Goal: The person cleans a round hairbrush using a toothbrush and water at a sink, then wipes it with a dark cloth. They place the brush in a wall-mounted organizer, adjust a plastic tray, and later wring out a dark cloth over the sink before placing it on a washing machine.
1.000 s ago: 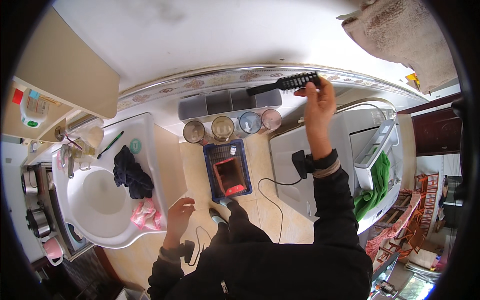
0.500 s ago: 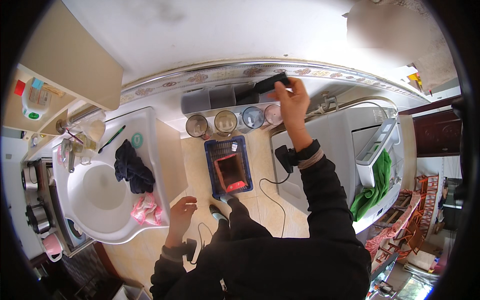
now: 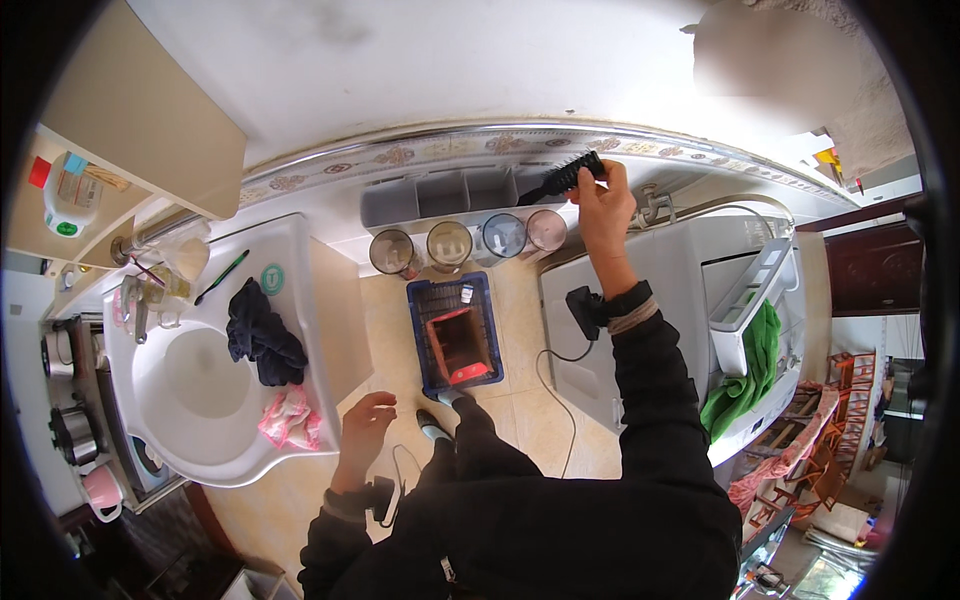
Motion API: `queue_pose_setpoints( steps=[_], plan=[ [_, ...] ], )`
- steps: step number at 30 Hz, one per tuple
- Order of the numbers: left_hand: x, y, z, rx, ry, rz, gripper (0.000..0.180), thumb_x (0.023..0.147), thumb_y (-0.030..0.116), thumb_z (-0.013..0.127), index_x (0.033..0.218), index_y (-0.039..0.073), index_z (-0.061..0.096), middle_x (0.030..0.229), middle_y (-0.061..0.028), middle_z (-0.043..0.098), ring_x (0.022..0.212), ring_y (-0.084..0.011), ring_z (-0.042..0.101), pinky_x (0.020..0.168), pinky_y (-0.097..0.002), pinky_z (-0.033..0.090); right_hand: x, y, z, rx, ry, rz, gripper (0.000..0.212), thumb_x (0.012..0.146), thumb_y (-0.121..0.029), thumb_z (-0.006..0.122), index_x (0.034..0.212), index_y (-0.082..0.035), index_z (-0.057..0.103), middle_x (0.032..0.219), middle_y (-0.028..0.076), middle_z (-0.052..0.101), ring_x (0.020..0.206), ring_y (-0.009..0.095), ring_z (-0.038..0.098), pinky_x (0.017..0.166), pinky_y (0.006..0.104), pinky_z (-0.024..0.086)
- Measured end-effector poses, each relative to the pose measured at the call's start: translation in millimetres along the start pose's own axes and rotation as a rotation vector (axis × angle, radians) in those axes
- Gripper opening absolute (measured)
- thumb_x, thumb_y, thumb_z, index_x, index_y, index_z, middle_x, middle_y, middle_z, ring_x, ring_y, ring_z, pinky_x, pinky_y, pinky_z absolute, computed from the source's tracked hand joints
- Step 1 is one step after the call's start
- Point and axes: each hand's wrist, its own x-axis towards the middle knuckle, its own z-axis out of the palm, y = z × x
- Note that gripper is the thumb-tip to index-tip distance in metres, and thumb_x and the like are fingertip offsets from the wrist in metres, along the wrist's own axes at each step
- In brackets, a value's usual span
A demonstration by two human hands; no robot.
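Note:
A black hairbrush (image 3: pixel 570 176) with bristles is pinched in the fingers of my right hand (image 3: pixel 605 212), held by its bristled end. It tilts over the right compartment of the grey wall rack (image 3: pixel 392 204), and its handle points down and left into that compartment. Below the rack hang several tinted clear cups, the pinkish one (image 3: pixel 546 230) nearest my right hand. My left hand (image 3: pixel 366 425) hovers low beside the washbasin with its fingers loosely bent and apart, nothing in it.
The white washbasin (image 3: pixel 150 400) on the left carries a dark cloth (image 3: pixel 265 335), a pink-and-white cloth (image 3: pixel 290 420) and a green pen (image 3: pixel 222 277). On the floor sits a blue basket (image 3: pixel 414 335) containing a red-edged box. A washing machine (image 3: pixel 575 340) with a green towel (image 3: pixel 757 365) stands at right.
My right hand has shifted slightly right and down with the hairbrush, whose handle has drawn rightward across the rack and whose bristles now show. My left hand stays about where it was.

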Motion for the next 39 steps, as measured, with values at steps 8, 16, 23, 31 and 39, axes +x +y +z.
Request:
queue_pose_setpoints(
  steps=[8, 16, 23, 31, 39],
  plan=[
    [-3, -3, -5, 0.029, 0.032, -0.042, 0.022, 0.085, 0.006, 0.056, 0.106, 0.001, 0.061, 0.098, -0.0059, 0.065, 0.082, -0.0148, 0.064, 0.072, -0.0265, 0.049, -3, 12, 14, 0.084, 0.014, 0.153, 0.019, 0.089, -0.010, 0.058, 0.098, 0.006, 0.051, 0.082, 0.011, 0.062, 0.059, 0.017, 0.066, 0.050, 0.0262, 0.052],
    [12, 10, 1, 0.094, 0.028, 0.031, 0.022, 0.084, 0.007, 0.056, 0.105, 0.001, 0.061, 0.095, -0.0056, 0.065, 0.079, -0.0138, 0.063, 0.069, -0.0257, 0.049, 0, 13, 21, 0.114, -0.096, 0.120, 0.018, 0.090, -0.011, 0.057, 0.097, 0.004, 0.051, 0.080, 0.009, 0.061, 0.058, 0.015, 0.064, 0.050, 0.0263, 0.050],
    [63, 96, 1, 0.204, 0.091, 0.269, 0.020, 0.083, 0.003, 0.060, 0.103, 0.002, 0.062, 0.095, -0.0046, 0.065, 0.080, -0.0117, 0.060, 0.067, -0.0239, 0.048, -1, 19, 20, -0.132, -0.094, -0.077, 0.025, 0.086, -0.012, 0.060, 0.108, -0.003, 0.051, 0.078, 0.006, 0.061, 0.061, 0.010, 0.059, 0.054, 0.0250, 0.046],
    [138, 165, 27, 0.527, 0.284, 0.814, 0.019, 0.082, 0.008, 0.062, 0.100, 0.003, 0.063, 0.093, -0.0110, 0.064, 0.077, -0.0280, 0.060, 0.073, -0.0370, 0.046, 5, 20, 12, -0.011, -0.161, -0.021, 0.033, 0.083, -0.006, 0.054, 0.116, -0.010, 0.054, 0.065, 0.008, 0.057, 0.049, 0.009, 0.047, 0.050, 0.0260, 0.040],
    [204, 189, 59, 1.015, 0.230, 0.495, 0.018, 0.088, 0.018, 0.055, 0.095, 0.008, 0.068, 0.088, -0.0155, 0.066, 0.086, -0.0364, 0.062, 0.077, -0.0449, 0.045, 1, 5, 8, -0.041, -0.242, -0.054, 0.033, 0.084, -0.004, 0.059, 0.116, -0.011, 0.056, 0.067, 0.001, 0.055, 0.054, 0.005, 0.048, 0.053, 0.0220, 0.041]
  ],
)
